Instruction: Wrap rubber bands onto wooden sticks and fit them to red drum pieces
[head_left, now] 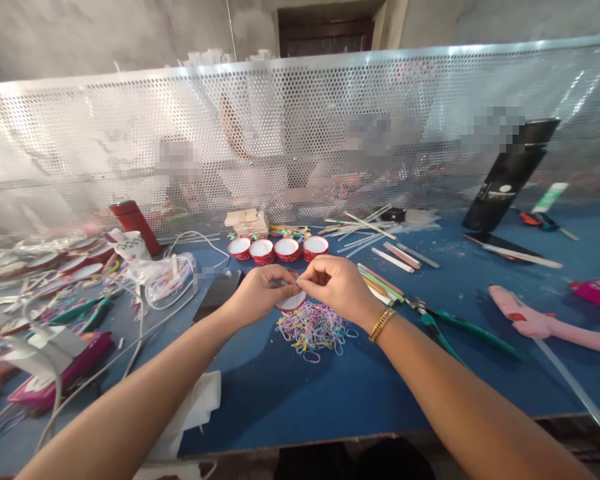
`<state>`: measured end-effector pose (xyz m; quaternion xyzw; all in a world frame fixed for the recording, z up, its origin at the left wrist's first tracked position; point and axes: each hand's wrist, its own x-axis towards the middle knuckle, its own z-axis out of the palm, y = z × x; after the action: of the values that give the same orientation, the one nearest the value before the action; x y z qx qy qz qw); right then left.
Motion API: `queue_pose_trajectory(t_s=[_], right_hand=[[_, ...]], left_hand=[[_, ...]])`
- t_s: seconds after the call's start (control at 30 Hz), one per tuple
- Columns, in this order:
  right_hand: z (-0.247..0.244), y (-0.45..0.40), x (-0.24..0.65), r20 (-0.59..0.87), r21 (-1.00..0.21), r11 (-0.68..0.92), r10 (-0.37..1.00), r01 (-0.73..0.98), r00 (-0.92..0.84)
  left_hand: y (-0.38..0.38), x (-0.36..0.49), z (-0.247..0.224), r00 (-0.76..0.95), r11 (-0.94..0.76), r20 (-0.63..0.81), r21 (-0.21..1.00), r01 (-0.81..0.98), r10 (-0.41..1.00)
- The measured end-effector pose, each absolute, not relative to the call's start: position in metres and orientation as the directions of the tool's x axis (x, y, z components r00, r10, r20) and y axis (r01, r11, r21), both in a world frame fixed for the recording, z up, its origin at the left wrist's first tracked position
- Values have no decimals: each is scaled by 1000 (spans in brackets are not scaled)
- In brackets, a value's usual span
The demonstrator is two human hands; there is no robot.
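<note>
My left hand (267, 291) and my right hand (333, 285) meet at the middle of the blue table, thumbs and fingertips pinched together. Whatever lies between the fingertips is too small to make out. Just beneath and behind them, partly covered, is a small round red-rimmed piece with a white face (291, 303). A heap of thin pastel loops (317, 330) lies on the table right below my hands. Behind my hands stand several red-and-white round pieces (287, 249) in a row, with small coloured bits at their back edges. A gold bracelet is on my right wrist.
Green-handled pliers (473, 332), a pink glue gun (545, 323) and a black bottle (510, 177) are on the right. Coloured sticks (380, 283) lie near my right hand. At left are a red bottle (136, 225), white cables and a dark flat device (217, 293). A perforated metal screen (310, 140) stands behind.
</note>
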<state>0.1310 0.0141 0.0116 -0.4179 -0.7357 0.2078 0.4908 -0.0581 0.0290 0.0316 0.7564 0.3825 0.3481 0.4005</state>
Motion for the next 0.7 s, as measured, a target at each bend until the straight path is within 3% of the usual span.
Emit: queue_pose_trajectory(t_s=[0.17, 0.4, 0.5, 0.7], right_hand=[[20, 9, 135, 474, -787, 556, 823, 267, -313], [36, -5, 148, 439, -890, 415, 669, -188, -601], [31, -3, 145, 429, -898, 391, 685, -200, -588], [20, 6, 139, 382, -914, 400, 799, -64, -464]], left_hand=[[32, -60, 32, 360, -385, 263, 863, 328, 895], [48, -74, 31, 166, -369, 332, 789, 491, 929], [46, -73, 31, 211, -375, 312, 809, 453, 926], [30, -61, 36, 408, -372, 254, 897, 240, 877]])
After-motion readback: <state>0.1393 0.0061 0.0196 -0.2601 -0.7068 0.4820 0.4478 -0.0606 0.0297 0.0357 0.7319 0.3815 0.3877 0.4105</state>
